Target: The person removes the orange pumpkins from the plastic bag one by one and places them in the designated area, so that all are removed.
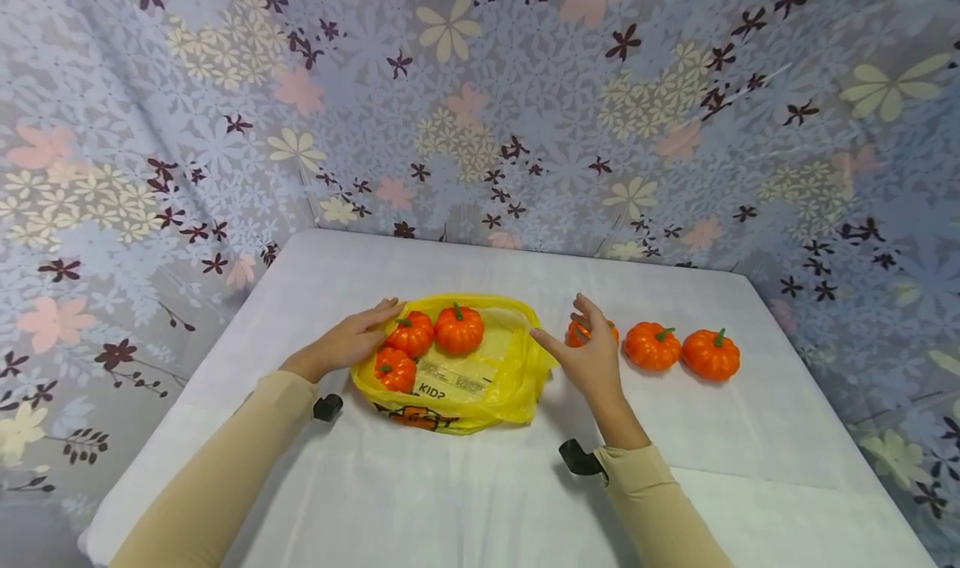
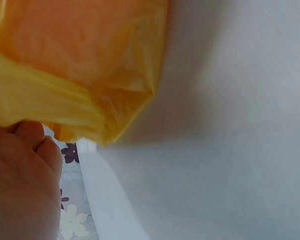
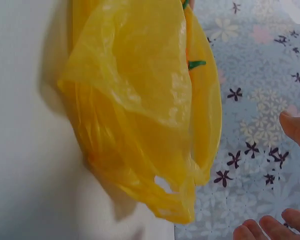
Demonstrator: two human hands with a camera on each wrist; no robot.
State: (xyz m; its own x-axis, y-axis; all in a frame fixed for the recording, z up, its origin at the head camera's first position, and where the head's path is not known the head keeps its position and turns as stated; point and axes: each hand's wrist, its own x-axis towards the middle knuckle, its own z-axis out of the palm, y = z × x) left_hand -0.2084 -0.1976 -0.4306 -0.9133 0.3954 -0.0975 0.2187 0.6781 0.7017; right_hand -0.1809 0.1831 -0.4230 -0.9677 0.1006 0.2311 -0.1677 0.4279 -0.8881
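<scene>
A yellow plastic bag [image 1: 517,384] lies with its mouth spread upward in the middle of the table. Inside, toward its left, sit three small orange pumpkins, among them one pumpkin [image 1: 459,329] with a green stem. My left hand [image 1: 348,339] rests along the bag's left side, fingers fairly straight at the rim; its thumb is hidden. To the right of the bag, my right hand [image 1: 592,355] is spread, thumb apart from the fingers, holding nothing. It partly covers another pumpkin [image 1: 576,334]. The right wrist view shows a gap between this hand and the bag.
Right of my right hand, a pumpkin [image 1: 652,346] and another pumpkin [image 1: 710,354] stand side by side. All this is on a white-covered table [image 1: 480,501]. Floral cloth [image 1: 480,118] hangs behind and at the sides. Each wrist carries a black camera mount [image 1: 579,458].
</scene>
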